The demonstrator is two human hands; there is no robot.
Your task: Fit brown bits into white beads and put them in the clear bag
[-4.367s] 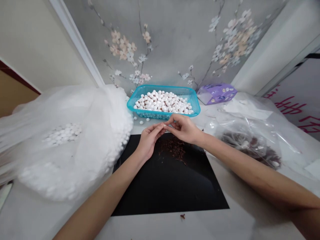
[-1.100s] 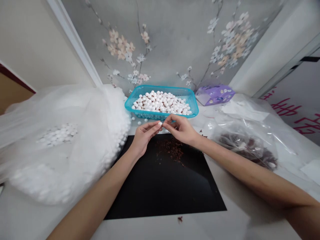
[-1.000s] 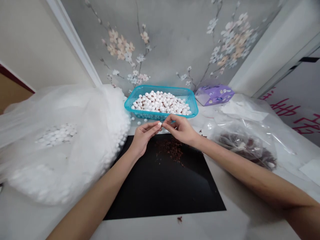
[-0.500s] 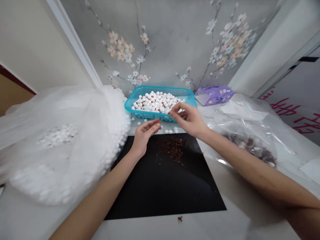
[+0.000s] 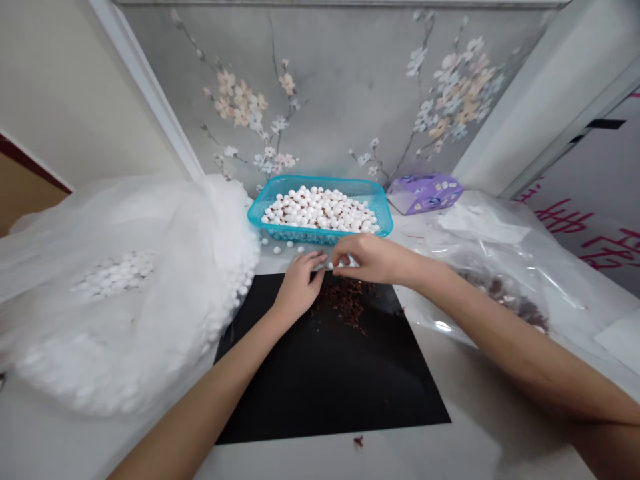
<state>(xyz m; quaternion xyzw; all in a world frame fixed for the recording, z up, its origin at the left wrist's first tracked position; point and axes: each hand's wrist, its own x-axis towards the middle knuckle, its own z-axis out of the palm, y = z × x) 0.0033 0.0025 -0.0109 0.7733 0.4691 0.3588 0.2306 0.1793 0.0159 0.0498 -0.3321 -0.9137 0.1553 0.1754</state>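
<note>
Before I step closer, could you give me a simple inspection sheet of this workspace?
Surface: pale table, bearing a black mat.
Things: brown bits heaped on the mat; white balls with brown bits among them in a blue basket; loose balls before it.
Clutter: stray brown piece off the mat's near edge; purple packet; white bag of balls left, clear bag right.
Grip: left hand over the mat's far edge, right hand beside it; both with thumb and fingers apart; contact with loose balls unclear.
Cables: nothing seen.
Surroundings: flowered wall panel behind; red writing at right.
</note>
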